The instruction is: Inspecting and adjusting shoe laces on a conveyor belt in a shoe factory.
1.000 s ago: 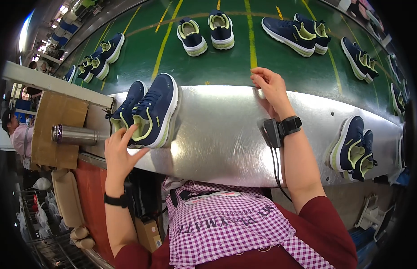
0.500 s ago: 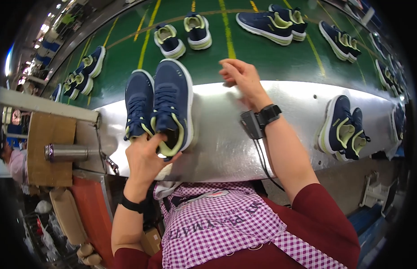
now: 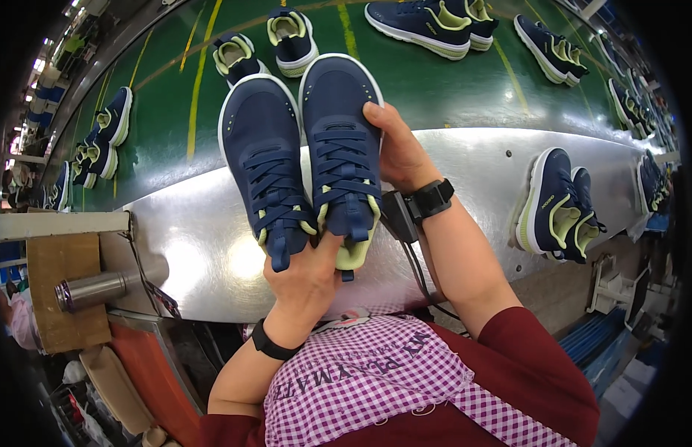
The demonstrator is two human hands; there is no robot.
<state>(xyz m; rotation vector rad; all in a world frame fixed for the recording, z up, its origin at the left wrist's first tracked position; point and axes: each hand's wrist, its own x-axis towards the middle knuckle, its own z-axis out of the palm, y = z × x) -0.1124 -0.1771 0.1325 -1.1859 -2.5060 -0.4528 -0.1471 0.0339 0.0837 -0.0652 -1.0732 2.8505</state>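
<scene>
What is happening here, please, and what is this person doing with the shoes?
A person is holding a pair of navy shoes over a metal table, toes pointing away. The left hand is at the heel end, its fingers partly hidden by the shoes; the right hand is at the outer side of the right-hand shoe, thumb near the toe. Another pair rests on the table to the right, and more shoes stand on the green surface beyond.

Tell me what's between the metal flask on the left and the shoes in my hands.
In the head view, a dark strap comes first after the flask, then bare, shiny metal tabletop up to the held shoes.
</scene>
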